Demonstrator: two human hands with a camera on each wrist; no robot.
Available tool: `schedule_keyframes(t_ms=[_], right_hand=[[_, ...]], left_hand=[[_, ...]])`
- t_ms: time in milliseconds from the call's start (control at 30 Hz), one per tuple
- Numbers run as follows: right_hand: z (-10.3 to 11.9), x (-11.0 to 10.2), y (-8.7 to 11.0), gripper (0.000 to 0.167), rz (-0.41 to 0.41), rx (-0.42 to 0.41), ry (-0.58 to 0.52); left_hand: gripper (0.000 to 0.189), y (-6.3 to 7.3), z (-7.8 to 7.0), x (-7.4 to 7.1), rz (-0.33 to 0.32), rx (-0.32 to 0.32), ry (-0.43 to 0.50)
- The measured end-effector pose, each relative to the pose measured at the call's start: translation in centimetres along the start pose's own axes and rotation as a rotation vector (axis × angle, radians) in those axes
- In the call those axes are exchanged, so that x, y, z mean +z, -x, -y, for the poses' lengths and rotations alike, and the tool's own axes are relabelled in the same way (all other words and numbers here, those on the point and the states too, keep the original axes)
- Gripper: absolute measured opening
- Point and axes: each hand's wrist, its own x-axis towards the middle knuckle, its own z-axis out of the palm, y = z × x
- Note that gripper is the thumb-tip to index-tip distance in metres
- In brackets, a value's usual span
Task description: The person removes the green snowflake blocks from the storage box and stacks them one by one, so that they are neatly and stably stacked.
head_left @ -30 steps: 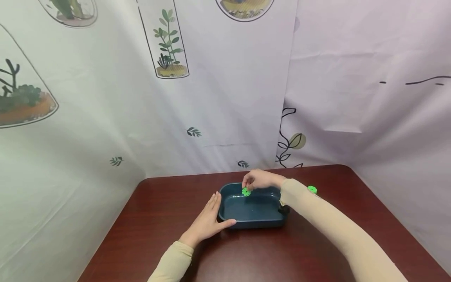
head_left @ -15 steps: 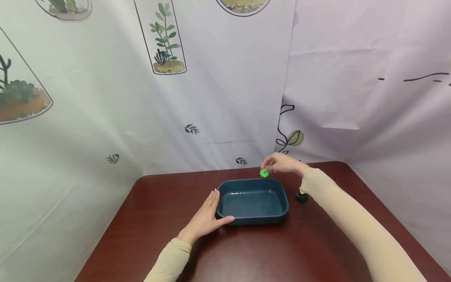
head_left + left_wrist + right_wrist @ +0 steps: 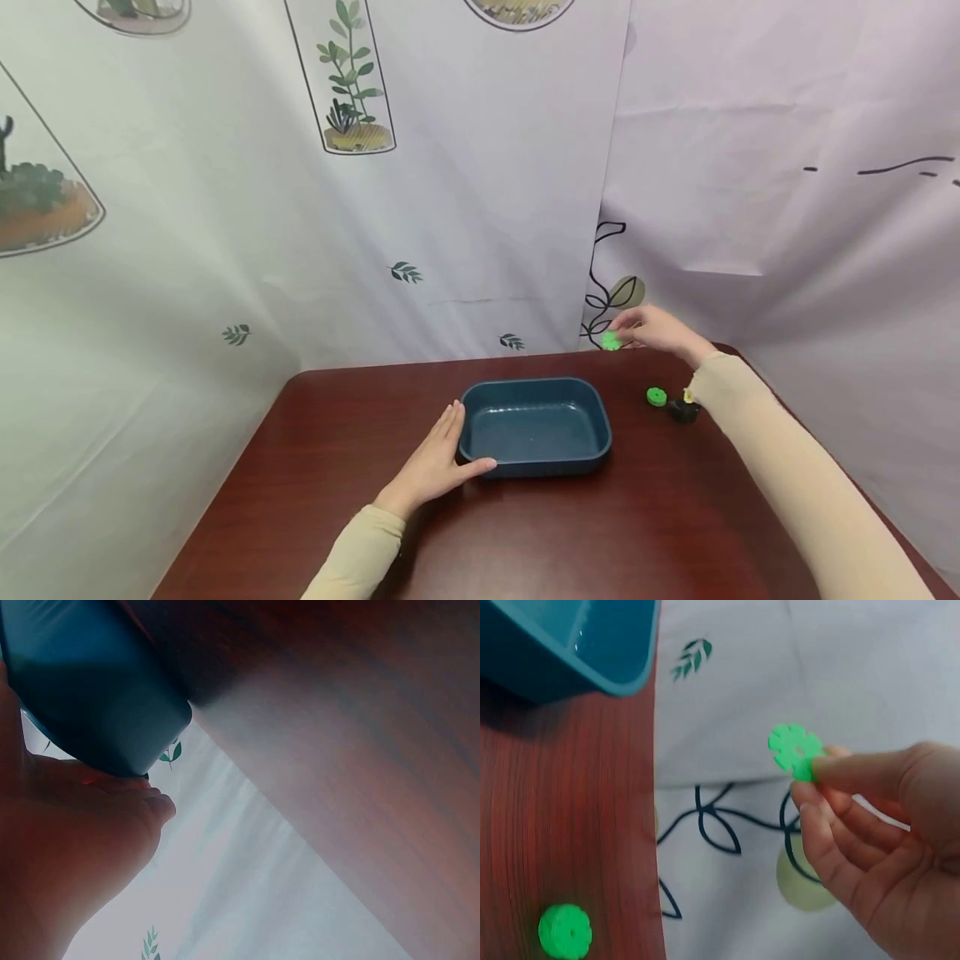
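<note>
A green notched disc, shaped like a snowflake building piece [image 3: 787, 748], is pinched between the thumb and fingers of my right hand [image 3: 654, 330], raised above the table's back right part. More green discs [image 3: 656, 397], seemingly a small stack [image 3: 565, 931], lie on the table below that hand. My left hand [image 3: 431, 467] rests with straight fingers against the left side of a dark blue rectangular basin [image 3: 536, 468], its thumb along the front rim. From the left wrist view, this hand [image 3: 90, 825] touches the basin's wall [image 3: 97, 697]. No disc shows inside the basin in the head view.
The dark red wooden table [image 3: 315, 450] ends at a white cloth backdrop [image 3: 480, 208] printed with plants. A small black object [image 3: 684, 410], apparently the wrist camera, hangs by the right sleeve [image 3: 738, 400].
My right hand has moved from over the basin to the right and up, carrying the green disc. The stack on the table has come back into sight. My left hand has stayed at the basin.
</note>
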Motion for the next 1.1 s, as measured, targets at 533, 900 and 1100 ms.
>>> schedule_keyframes(t_ms=[533,900,1100], right_hand=[[-4.9,-1.8,3.6,0.034,-0.145,0.114,-0.056],[-8.9,0.9,5.1,0.031,-0.141,0.158,-0.107],[-10.3,2.1,5.4,0.028,-0.128,0.16,-0.108]], left_hand=[[0.12,-0.1,-0.4,-0.2,0.007,-0.016,-0.006],[0.12,-0.1,-0.4,0.0,0.003,-0.021,0.005],[0.121,-0.1,-0.5,0.0,0.007,-0.023,-0.002]])
